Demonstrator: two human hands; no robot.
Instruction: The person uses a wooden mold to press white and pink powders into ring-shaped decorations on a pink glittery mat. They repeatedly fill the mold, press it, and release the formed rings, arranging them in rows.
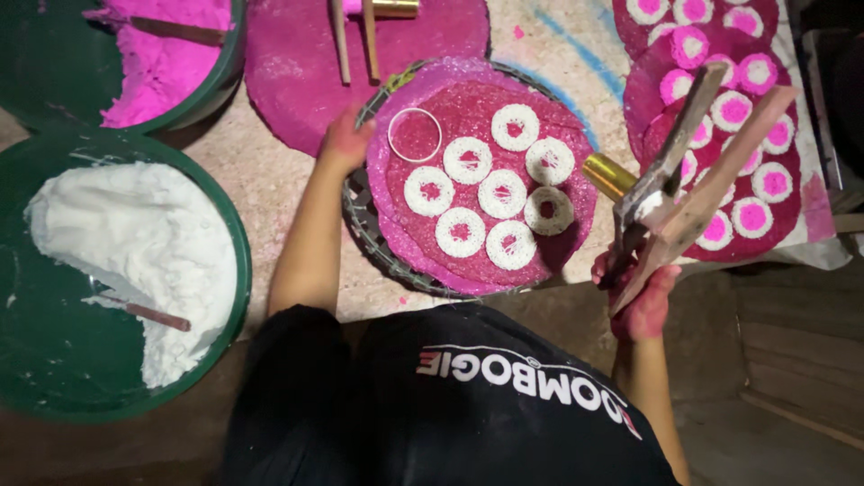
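On the floor sits a round pink tray (389, 236) of white rings (502, 193). Left hand (344, 142) grips its rim. Right hand (641, 297) holds a wooden press (693, 180) tight.

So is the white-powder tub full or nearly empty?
Partly full: white powder heaps against one side of the green tub, bare green floor shows beside it, and a stick lies in it.

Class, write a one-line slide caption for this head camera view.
Left hand steadies a round tray of white rings; right hand holds a wooden press.
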